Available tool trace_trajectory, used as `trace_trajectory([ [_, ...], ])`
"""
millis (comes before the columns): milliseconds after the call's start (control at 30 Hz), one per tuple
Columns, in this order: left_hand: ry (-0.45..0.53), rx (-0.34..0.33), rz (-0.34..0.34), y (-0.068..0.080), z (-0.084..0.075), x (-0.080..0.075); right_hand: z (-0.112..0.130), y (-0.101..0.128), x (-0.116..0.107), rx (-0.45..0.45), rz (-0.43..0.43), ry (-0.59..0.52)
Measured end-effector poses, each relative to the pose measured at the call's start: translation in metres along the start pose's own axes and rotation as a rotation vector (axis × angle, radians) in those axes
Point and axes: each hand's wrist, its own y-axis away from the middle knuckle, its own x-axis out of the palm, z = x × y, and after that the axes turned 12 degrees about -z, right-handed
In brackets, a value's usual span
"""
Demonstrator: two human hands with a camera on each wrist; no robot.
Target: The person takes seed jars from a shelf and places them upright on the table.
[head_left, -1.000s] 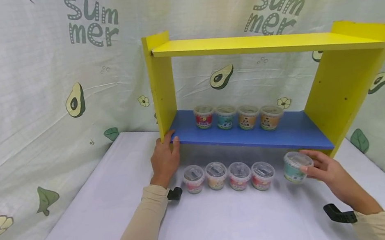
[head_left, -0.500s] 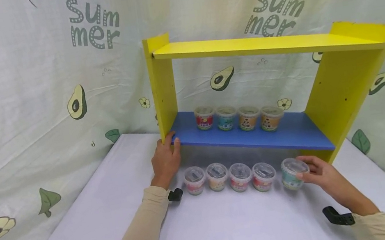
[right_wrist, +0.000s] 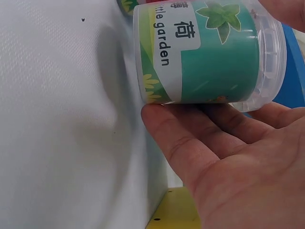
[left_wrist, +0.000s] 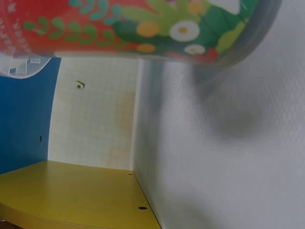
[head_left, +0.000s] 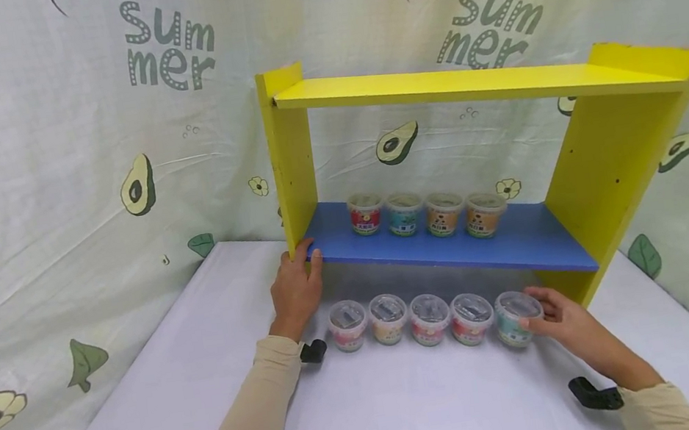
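Teal-labelled cup [head_left: 514, 323] grasped at lower right of frame; shelf unit [head_left: 445, 86] held at centre left.

In the head view, the cup is gripped on its right side between thumb and fingers of the right hand [head_left: 572, 333], upright at the right end of a row with four lidded cups [head_left: 429, 321], just beside the nearest. By the left hand [head_left: 296, 290], the shelf's lower left corner is clasped, thumb at the blue board's [head_left: 535, 235] front edge. Four more cups [head_left: 404, 215] are borne on that board, right of centre.
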Motion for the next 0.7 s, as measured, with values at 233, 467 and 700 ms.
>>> trace_trajectory([
  [233,-0.002,-0.004,0.003,-0.0006,-0.0004,0.0004,0.0015,-0.0013,0.0010,0.034,0.020,0.023],
  [467,0.009,0.002,-0.014,0.0001,-0.0011,-0.0010,-0.0012,-0.0016,0.0022,0.028,0.024,0.037],
  [700,0.011,0.010,-0.021,-0.0005,-0.0003,-0.0009,-0.0013,-0.0016,0.0036,0.033,0.028,0.032],
])
